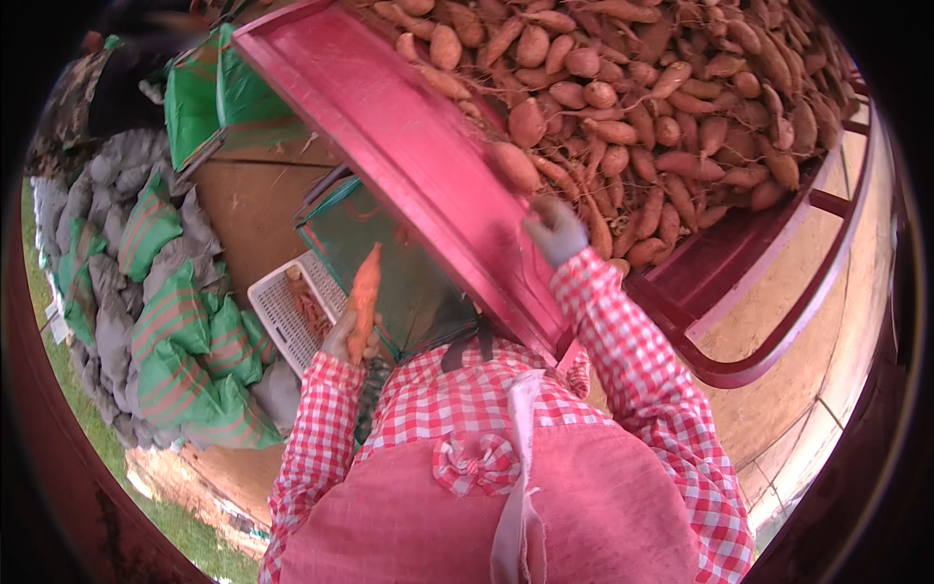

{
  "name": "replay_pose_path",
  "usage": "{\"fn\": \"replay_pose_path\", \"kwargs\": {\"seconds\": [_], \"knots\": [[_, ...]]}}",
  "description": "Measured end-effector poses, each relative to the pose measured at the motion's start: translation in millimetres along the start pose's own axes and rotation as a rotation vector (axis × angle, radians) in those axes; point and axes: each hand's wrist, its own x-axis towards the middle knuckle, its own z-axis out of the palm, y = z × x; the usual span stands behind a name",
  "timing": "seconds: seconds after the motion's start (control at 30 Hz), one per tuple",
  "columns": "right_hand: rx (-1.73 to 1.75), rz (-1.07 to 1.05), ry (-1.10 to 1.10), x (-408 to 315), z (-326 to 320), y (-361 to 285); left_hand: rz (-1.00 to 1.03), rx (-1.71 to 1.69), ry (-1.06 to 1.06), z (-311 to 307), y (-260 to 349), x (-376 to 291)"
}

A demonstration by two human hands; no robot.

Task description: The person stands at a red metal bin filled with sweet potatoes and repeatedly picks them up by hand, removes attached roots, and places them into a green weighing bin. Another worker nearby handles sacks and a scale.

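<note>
A long orange-red sweet potato (366, 286) stands nearly upright in my left hand (338, 337), over the edge of a white perforated plastic basket (276, 301). My right hand (559, 232) is at the lower edge of a large heap of sweet potatoes (620, 131). A rounded sweet potato (516, 167) lies just beyond its fingers. Blur and the hand's own back hide whether those fingers grip anything. Between my hands slopes the red metal side panel (408, 160) of the bed that bears the heap. Under the panel hangs an open green mesh bag (387, 241).
A curved red metal rail (792, 350) juts out at the right. Filled grey sacks (109, 292) and green striped sacks (171, 328) are piled at the left. Another open green bag (193, 109) stands at the upper left. Reddish scraps (310, 310) lie in the white basket.
</note>
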Motion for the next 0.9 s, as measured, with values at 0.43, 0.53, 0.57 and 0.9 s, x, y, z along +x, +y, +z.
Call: {"fn": "replay_pose_path", "kwargs": {"seconds": [0.43,0.53,0.57,0.9], "knots": [[0.103,0.163,-0.060,75.3,2.9,-33.0,0.144,-0.246,-0.049,4.6,1.1,5.1],[0.253,0.009,-0.337,14.2,10.9,-57.6,0.206,-0.459,-0.249,-49.3,-1.4,8.5],[0.379,-0.038,-0.487,-9.1,15.3,-65.1,0.254,-0.504,-0.185,-71.5,0.9,8.7],[-0.497,-0.197,0.266,30.6,-8.3,-30.7,0.681,-0.641,0.034,-111.8,100.6,-13.8]]}}
